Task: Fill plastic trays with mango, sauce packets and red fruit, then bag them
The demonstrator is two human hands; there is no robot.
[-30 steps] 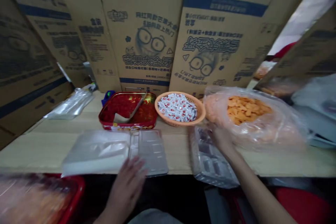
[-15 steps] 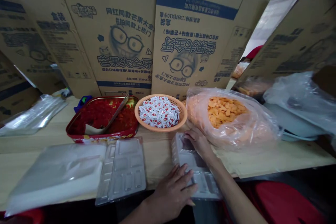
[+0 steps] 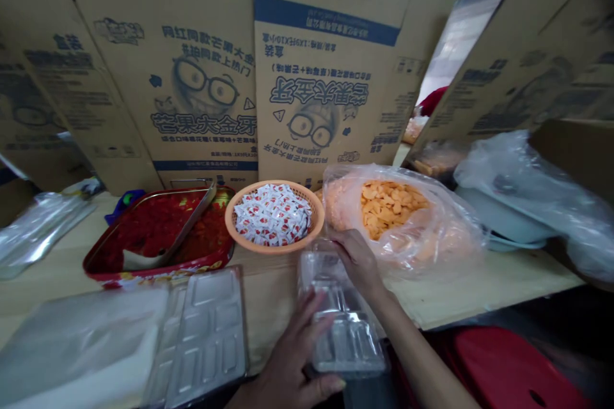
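A clear plastic compartment tray (image 3: 348, 339) lies at the table's front edge, between my hands. My left hand (image 3: 292, 351) is over its left near side, somewhat blurred, fingers spread and thumb apart. At the far right edge of the tray, the fingers of my right hand (image 3: 357, 262) are bent closed on the rim; their tips are partly hidden. Beyond the tray stands an orange basket (image 3: 236, 238) full of small white-and-red packets (image 3: 273, 214). To the right of the basket, an open plastic bag (image 3: 444, 239) holds orange-yellow chip-like pieces (image 3: 391, 204).
On the left sits a red tin (image 3: 192, 265) of red pieces with a scoop (image 3: 185, 230). Nearer me are more clear trays (image 3: 211, 326) and plastic sheets (image 3: 91, 332). Cardboard boxes (image 3: 330, 57) wall off the back. A red stool (image 3: 513, 364) is at lower right.
My view has shifted, so most things sit further left. My right hand has gone from the tray's far compartment to its far right edge. My left hand has lifted slightly, its thumb spreading.
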